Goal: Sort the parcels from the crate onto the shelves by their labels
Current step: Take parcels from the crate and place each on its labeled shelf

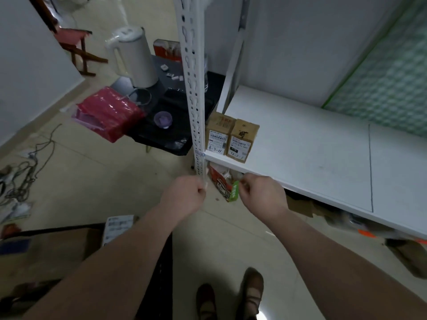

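At the far left of the frame, a tangle of grey cords [22, 179] lies on the pale floor. In the lower left corner sits a brown cardboard box [46, 250], a bit blurry, with a white paper label [117, 227] at its top right edge.

Higher up, near the upper left, a white kettle [132, 56] stands on a low black table [166, 125]. A red plastic bag [111, 114] lies at the left edge of that table, hanging over it. A small purple cup [163, 119] sits on the table too.

In the middle, a white metal post [193, 88] full of holes runs from the top of the frame down to the front corner of the shelf.

The left hand [184, 195] is just below the bottom of that post. It is curled into a fist, with something small and white pinched at the fingers. I cannot tell what the white thing is.

Just to the right, the right hand [263, 195] is also curled shut, right under the front edge of the white shelf [312, 146]. Between the two hands, a red and green packet [227, 188] sits on the floor under the shelf. The right hand's fingers are touching or almost touching its green end; I cannot tell if they grip it.

Above the hands, two small brown parcels stand side by side at the front left corner of the shelf, touching each other. The left parcel [218, 132] has "4-3-11" written on its label. The right parcel [242, 140] has "4-3-5".

At the bottom, two dark shoes [231, 296] stand on the floor.
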A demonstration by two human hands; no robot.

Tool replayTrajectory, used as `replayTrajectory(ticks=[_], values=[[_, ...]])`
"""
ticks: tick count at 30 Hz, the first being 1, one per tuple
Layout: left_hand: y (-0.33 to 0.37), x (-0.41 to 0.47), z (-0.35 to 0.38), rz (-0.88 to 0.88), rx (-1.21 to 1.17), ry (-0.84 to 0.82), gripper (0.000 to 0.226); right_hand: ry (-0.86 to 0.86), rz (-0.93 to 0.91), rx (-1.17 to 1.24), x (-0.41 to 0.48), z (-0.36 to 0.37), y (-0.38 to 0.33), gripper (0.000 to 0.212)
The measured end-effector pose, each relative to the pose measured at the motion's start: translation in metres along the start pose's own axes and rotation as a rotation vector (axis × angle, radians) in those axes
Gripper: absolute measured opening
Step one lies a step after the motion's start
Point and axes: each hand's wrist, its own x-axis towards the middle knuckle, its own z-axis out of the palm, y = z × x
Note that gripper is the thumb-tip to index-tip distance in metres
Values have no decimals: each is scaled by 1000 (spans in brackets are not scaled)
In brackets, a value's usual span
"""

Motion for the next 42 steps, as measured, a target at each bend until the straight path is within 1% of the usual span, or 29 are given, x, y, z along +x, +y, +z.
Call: replayTrajectory(ticks=[5,7,11,15,17,19,21,23,26,29,33,38,40,42], values=[[1,-47,-40,24,64,84,20,11,-36,37,-42,-23,-24,25],[-1,-68,-44,24,43,95,23,-17,-39,36,-61,-28,-28,26],[-11,-119,-33,-6,-9,83,22,-126,-37,85,-101,-31,-34,28],[-26,-173,-12,-56,-40,99,32,-171,-82,161,-150,-18,-45,32],[-37,-205,-1,-81,-82,67,38,-189,-88,182,-176,-6,-50,32],[-50,-237,11,-111,-119,13,37,-212,-90,166,-201,9,-56,34],[-68,-267,20,-165,-164,-17,34,-245,-90,150,-226,23,-66,34],[-91,-296,27,-241,-242,-13,33,-302,-108,143,-246,37,-80,33],[-124,-330,29,-372,-396,48,17,-354,-137,130,-265,50,-104,31],[-162,-367,23,-475,-448,144,8,-391,-177,139,-276,62,-140,27],[-212,-399,16,-521,-533,179,8,-412,-193,127,-287,75,-187,25],[-269,-427,14,-534,-658,173,9,-403,-118,119,-296,100,-244,24],[-296,-436,9,-526,-670,162,10,-387,-45,103,-301,113,-269,29],[-328,-444,2,-521,-657,138,6,-365,17,79,-305,127,-294,40]])
